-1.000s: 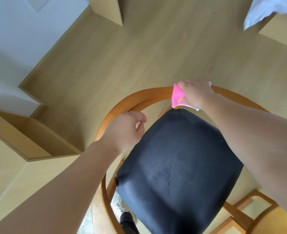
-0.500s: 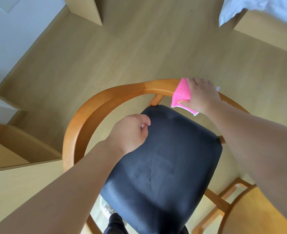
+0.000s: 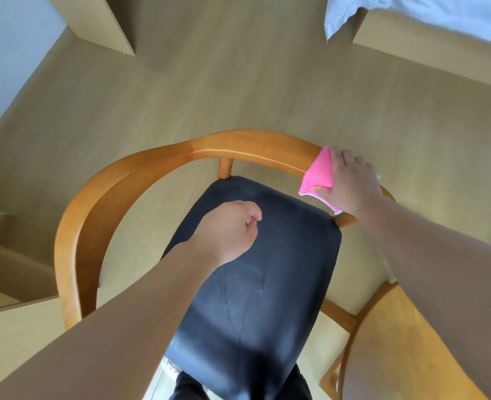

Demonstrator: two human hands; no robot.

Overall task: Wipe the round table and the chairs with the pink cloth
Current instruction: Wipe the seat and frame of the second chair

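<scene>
Head view: right hand (image 3: 351, 183) gripping pink cloth (image 3: 319, 174) on chair (image 3: 123, 180) rail; left hand (image 3: 227, 229) curled (holding nothing) above seat.

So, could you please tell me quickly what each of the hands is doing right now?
Left hand: fingers curled, holding nothing, above the black seat.
Right hand: grips the pink cloth against the chair's wooden rail.
</scene>
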